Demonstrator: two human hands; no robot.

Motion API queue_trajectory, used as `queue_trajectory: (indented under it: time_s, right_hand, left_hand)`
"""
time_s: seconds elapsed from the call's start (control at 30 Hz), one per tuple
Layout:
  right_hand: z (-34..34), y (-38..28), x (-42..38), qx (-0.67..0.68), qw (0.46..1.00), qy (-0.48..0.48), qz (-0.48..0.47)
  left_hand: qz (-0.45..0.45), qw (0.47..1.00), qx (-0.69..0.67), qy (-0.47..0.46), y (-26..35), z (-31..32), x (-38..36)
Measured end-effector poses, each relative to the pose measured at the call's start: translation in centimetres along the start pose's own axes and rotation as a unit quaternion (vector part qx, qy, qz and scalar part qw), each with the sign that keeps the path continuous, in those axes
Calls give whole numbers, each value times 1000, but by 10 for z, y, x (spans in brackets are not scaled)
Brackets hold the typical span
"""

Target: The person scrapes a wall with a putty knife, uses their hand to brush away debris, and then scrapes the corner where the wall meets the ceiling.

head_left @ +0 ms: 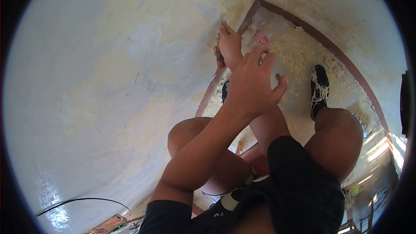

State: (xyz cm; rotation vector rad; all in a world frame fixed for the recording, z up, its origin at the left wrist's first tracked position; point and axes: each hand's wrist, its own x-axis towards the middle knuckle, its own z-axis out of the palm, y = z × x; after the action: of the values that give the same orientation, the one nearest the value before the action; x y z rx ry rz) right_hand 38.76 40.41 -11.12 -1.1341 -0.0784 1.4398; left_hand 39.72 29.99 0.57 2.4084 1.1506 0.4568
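My right hand (pixel 229 47) is closed around a scraper (pixel 220 58) with a brownish handle, held against the pale wall (pixel 130 60) near the corner. Little of its blade shows past my fingers. Across my right forearm reaches my left arm, and my left hand (pixel 255 80) hangs in the air with its fingers apart and slightly bent, holding nothing. Patchy cream and grey areas with ragged edges of peeling paint mark the wall beside the scraper.
Brown skirting (pixel 320 28) runs along both walls to the corner. Pale paint flakes (pixel 297 54) litter the floor around my black shoe (pixel 319 89). Clear plastic with a red label (pixel 264 40) lies near the corner. A black cable (pixel 86 199) arcs at lower left.
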Motion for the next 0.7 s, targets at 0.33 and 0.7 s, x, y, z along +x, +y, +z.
queue_trajectory:
  time_s: [0.33,0.7]
  right_hand:
    - [4,-4,-11,-23,999,10,-20]
    - [5,0,-3,1,1000,12,-10]
  left_hand:
    - [21,999,9,30,-2,-1,4]
    - [16,1000,1,27,-6,-3,1]
